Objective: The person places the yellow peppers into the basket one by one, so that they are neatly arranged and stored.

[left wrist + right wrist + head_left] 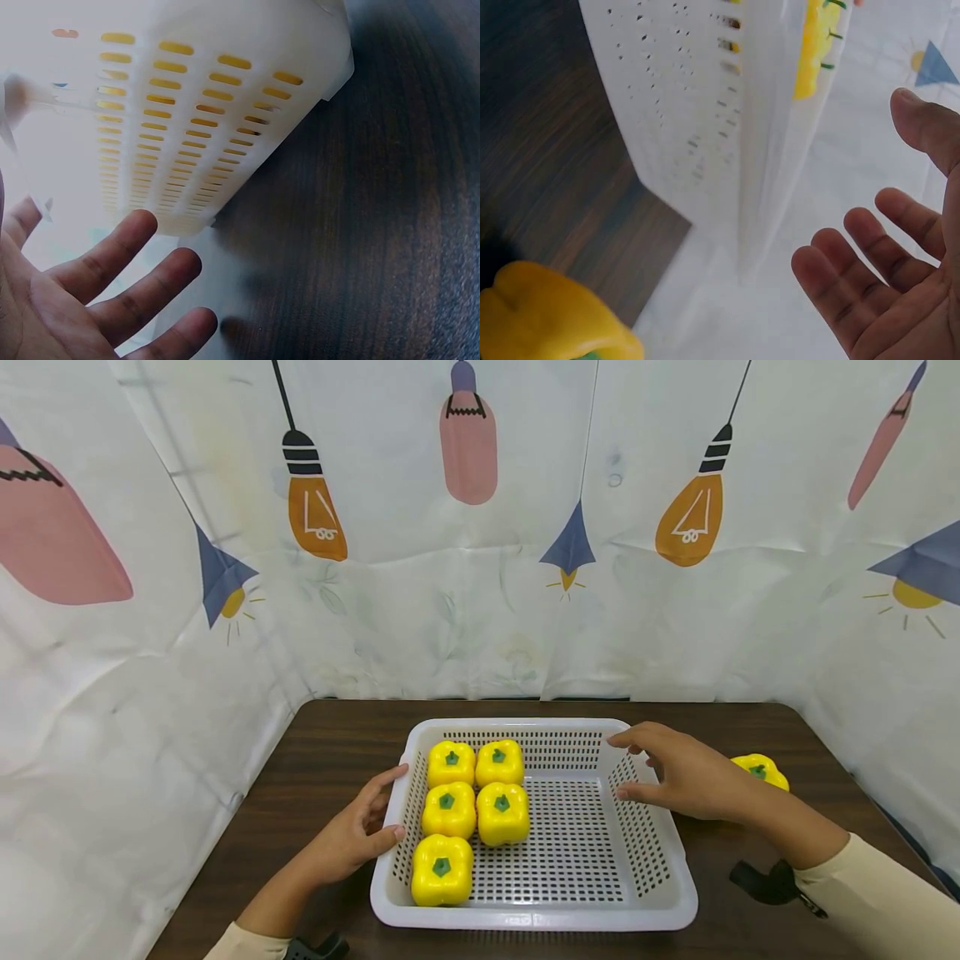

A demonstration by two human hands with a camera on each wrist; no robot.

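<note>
A white perforated plastic basket [534,920] stands on the table, with several yellow bell peppers [442,870] grouped along its left side, green stems up. My left hand [351,837] is at the basket's left rim, thumb and fingertips at the edge. In the left wrist view its fingers [142,289] are spread and loosely bent beside the slotted wall. Over the right rim hovers my right hand [678,772], thumb and fingers apart, holding nothing. Behind the right wrist, outside the basket, another yellow bell pepper [763,770] lies partly hidden; the right wrist view shows this pepper [551,315] larger.
The dark wood-grain table [345,735] ends at a white curtain [420,635] printed with lamps, which hangs at the back and both sides. A black strap [767,883] is at the right sleeve, and another dark strap [318,948] shows at the left.
</note>
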